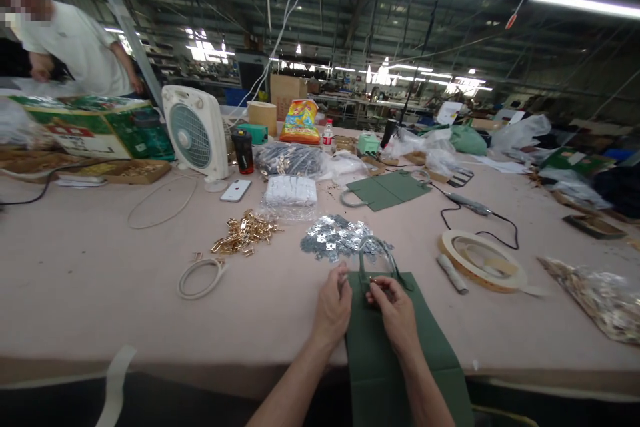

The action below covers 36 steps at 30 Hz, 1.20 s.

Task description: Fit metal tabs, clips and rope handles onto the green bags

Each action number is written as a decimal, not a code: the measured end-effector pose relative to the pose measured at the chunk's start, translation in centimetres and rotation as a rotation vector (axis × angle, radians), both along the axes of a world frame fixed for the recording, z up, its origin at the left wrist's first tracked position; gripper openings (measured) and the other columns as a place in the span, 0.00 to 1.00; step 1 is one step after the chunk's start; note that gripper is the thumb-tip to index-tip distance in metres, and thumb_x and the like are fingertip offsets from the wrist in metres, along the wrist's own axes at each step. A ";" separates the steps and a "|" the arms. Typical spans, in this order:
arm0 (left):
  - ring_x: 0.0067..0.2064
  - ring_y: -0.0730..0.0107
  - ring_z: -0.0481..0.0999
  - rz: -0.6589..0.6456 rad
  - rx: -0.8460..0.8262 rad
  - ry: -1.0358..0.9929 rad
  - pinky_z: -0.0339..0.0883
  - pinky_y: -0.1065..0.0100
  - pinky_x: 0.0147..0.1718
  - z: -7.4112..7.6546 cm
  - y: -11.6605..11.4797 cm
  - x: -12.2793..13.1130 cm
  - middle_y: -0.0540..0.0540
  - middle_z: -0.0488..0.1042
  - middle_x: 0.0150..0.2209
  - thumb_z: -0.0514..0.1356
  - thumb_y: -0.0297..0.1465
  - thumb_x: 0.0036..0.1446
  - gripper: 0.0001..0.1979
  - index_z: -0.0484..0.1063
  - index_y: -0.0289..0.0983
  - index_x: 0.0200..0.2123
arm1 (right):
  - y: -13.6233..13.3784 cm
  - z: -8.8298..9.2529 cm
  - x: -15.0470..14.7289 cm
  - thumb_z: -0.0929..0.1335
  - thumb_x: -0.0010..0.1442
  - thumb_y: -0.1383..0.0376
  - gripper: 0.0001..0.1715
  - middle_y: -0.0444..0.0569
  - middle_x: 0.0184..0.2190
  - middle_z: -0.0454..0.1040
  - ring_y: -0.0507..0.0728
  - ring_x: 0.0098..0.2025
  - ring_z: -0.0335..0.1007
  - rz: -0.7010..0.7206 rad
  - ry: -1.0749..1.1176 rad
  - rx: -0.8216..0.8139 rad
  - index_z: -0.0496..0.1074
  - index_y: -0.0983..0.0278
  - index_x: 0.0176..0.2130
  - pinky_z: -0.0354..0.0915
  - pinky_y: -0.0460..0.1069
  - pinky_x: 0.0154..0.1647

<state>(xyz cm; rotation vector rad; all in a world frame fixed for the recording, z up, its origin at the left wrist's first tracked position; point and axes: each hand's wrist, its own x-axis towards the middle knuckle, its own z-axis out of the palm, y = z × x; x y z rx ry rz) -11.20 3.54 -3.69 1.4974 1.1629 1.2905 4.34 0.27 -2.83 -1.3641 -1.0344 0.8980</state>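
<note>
A dark green bag panel (367, 330) lies in front of me and hangs over the table's near edge. Its looped green handle (361, 257) stands up at the far end. With its fingertips pinched, my right hand (397, 317) holds a small gold-coloured metal piece (371, 279) at the base of the handle. My left hand (333, 307) is at the panel's left edge, fingers curled together; what they hold, if anything, is hidden. Just beyond the handle spreads a pile of flat silver metal plates (333, 237). Gold-coloured metal fittings (245, 232) are heaped to the left.
A second green panel with handles (387, 190) lies farther back. Rolls of tape (480, 260) and a corded tool (467, 203) are on the right. To the left are a tape ring (200, 278), phone (236, 191) and fan (195, 133). A person (83, 47) stands at far left.
</note>
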 end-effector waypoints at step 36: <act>0.50 0.56 0.80 -0.223 -0.177 -0.235 0.72 0.57 0.56 1.5 1.0 -2.2 0.44 0.83 0.47 0.63 0.36 0.61 0.17 0.81 0.37 0.50 | -0.9 0.0 -2.2 0.71 0.65 0.52 0.21 0.51 0.36 0.77 0.57 0.34 0.75 0.037 -0.388 0.139 0.81 0.64 0.50 0.73 0.50 0.36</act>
